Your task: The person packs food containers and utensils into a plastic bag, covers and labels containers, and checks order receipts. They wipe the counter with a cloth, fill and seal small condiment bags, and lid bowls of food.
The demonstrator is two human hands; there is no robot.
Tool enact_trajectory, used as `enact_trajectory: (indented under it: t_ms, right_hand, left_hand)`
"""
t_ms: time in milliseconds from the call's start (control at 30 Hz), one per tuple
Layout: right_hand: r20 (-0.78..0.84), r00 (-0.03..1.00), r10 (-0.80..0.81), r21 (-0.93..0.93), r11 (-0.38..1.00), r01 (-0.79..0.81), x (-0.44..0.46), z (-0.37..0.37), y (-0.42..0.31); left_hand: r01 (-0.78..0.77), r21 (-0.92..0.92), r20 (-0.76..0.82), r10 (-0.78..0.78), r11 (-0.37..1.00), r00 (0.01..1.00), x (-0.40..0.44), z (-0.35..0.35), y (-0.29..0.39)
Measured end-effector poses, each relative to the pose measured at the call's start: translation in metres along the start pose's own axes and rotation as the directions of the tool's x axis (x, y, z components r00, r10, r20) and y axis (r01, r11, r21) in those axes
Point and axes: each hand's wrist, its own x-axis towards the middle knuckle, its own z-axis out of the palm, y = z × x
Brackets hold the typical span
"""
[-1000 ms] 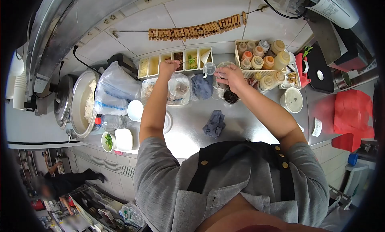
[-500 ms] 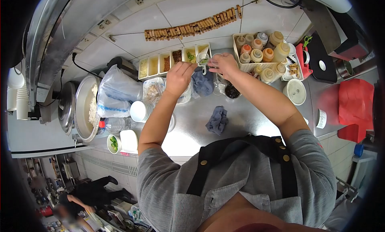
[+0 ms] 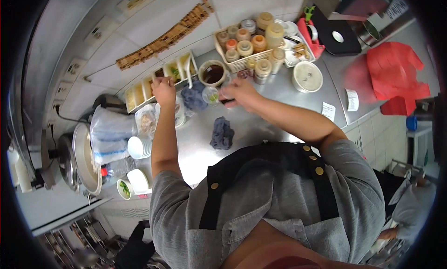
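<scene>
My left hand (image 3: 164,88) is over the row of white seasoning tubs (image 3: 148,85), fingers bent down and drawn together at a tub with brown contents; whatever they hold is hidden. A white-handled spoon (image 3: 189,73) rests in the tub at the row's right end, beside chopped greens (image 3: 175,73). My right hand (image 3: 240,95) is blurred, just right of a small clear cup (image 3: 211,96) with green bits in it. Something clear shows at its fingertips and something dark beneath them, neither distinct. Behind the cup stands a round tub of dark liquid (image 3: 213,74).
A cream basket of sauce bottles (image 3: 244,55) stands at the back. Crumpled blue-grey cloths (image 3: 222,133) lie on the steel counter (image 3: 193,145). White bowls (image 3: 139,147) and plastic bags (image 3: 111,134) are left; a lidded tub (image 3: 307,77) and red bag (image 3: 395,76) are right.
My left hand has left the spoon, now in the end tub, and moved left along the row. The clear cup with greens now stands apart from my right hand. The camera view has turned.
</scene>
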Motion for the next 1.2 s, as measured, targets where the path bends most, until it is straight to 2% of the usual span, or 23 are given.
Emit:
enact_trajectory:
  t_ms: [33,67,133,167,200,267,367,433,467,533,600,667,700,733,767,833,900,967,1067,1100,1133,1167,1200]
  right_hand:
    - [0.024,0.999,0.046,-0.004,0.999,-0.046,-0.020,-0.017,0.003]
    - [-0.005,0.998,0.060,0.002,0.998,-0.060,-0.039,-0.035,0.007]
    - [-0.078,0.992,0.099,0.009,0.995,-0.098,-0.069,-0.077,0.018]
    - [-0.123,0.985,0.119,0.012,0.993,-0.119,-0.080,-0.097,0.025]
    - [-0.131,0.985,0.115,0.014,0.993,-0.114,-0.095,-0.113,0.026]
    - [-0.224,0.968,0.113,0.088,0.992,-0.096,-0.124,-0.137,0.027]
    - [-0.288,0.954,0.080,0.124,0.991,-0.045,-0.149,-0.166,0.031]
    - [-0.314,0.947,0.059,0.123,0.992,-0.021,-0.162,-0.177,0.030]
    - [-0.334,0.941,0.047,0.127,0.992,-0.005,-0.168,-0.183,0.028]
    - [-0.350,0.937,0.028,0.140,0.990,0.022,-0.179,-0.193,0.025]
    - [-0.342,0.939,0.022,0.115,0.993,0.018,-0.193,-0.203,0.019]
    - [-0.345,0.938,0.009,0.108,0.994,0.030,-0.206,-0.216,0.019]
    - [-0.333,0.943,0.010,0.114,0.993,0.030,-0.212,-0.223,0.017]
    - [-0.320,0.947,0.011,0.123,0.992,0.029,-0.217,-0.229,0.015]
    - [-0.319,0.948,0.011,0.110,0.994,0.026,-0.221,-0.237,0.016]
    - [-0.317,0.948,-0.003,0.096,0.995,0.035,-0.228,-0.247,0.013]
    - [-0.343,0.939,-0.019,0.082,0.995,0.050,-0.238,-0.258,0.011]
    - [-0.288,0.957,-0.017,0.076,0.996,0.041,-0.242,-0.261,0.007]
    - [-0.282,0.959,-0.006,0.070,0.997,0.026,-0.245,-0.265,0.001]
    - [-0.276,0.961,-0.003,0.073,0.997,0.024,-0.246,-0.266,-0.001]
    - [-0.276,0.961,0.023,0.086,0.996,0.001,-0.250,-0.271,0.005]
    - [-0.287,0.958,0.004,0.065,0.998,0.015,-0.247,-0.275,0.004]
    - [-0.288,0.958,-0.007,0.042,0.999,0.020,-0.243,-0.278,0.005]
  left_hand:
    - [-0.040,0.146,-0.117,0.057,0.988,0.992,0.005,-0.010,0.024]
    - [-0.053,0.133,-0.115,0.069,0.990,0.991,0.015,-0.012,0.049]
    - [-0.187,-0.241,-0.107,0.166,0.952,0.980,0.036,-0.017,0.107]
    - [-0.184,-0.363,-0.035,0.184,0.914,0.982,0.045,-0.027,0.145]
    - [-0.168,-0.478,0.033,0.209,0.862,0.977,0.053,-0.036,0.185]
    - [-0.122,-0.595,0.161,0.266,0.795,0.951,0.068,-0.041,0.255]
    - [-0.186,-0.535,0.148,0.308,0.824,0.940,0.079,-0.003,0.335]
    - [-0.008,-0.353,0.414,0.164,0.936,0.896,0.083,0.010,0.375]
    - [-0.015,-0.362,0.393,0.168,0.932,0.904,0.085,0.012,0.384]
    - [0.084,-0.299,0.576,0.110,0.950,0.810,0.089,0.017,0.395]
    - [0.018,-0.284,0.502,0.133,0.959,0.855,0.091,0.010,0.395]
    - [0.140,-0.380,0.515,0.084,0.914,0.853,0.089,-0.008,0.391]
    - [0.130,-0.388,0.500,0.090,0.912,0.861,0.089,-0.017,0.391]
    - [0.062,-0.509,0.308,0.114,0.858,0.944,0.089,-0.026,0.391]
    - [-0.028,-0.609,0.108,0.118,0.793,0.987,0.086,-0.035,0.387]
    - [-0.200,-0.629,-0.064,0.207,0.751,0.976,0.085,-0.098,0.386]
    - [-0.396,-0.549,-0.329,0.245,0.736,0.912,0.086,-0.122,0.378]
    - [-0.592,-0.516,-0.576,0.260,0.619,0.775,0.083,-0.139,0.366]
    - [-0.545,-0.637,-0.506,0.236,0.546,0.829,0.063,-0.185,0.361]
    - [-0.364,-0.812,-0.338,0.141,0.456,0.931,0.052,-0.196,0.357]
    - [-0.137,-0.928,-0.122,0.064,0.347,0.990,0.036,-0.201,0.355]
    - [-0.120,-0.926,-0.107,0.057,0.358,0.993,0.028,-0.195,0.351]
    - [0.180,-0.983,0.175,-0.099,0.041,0.979,0.016,-0.181,0.341]
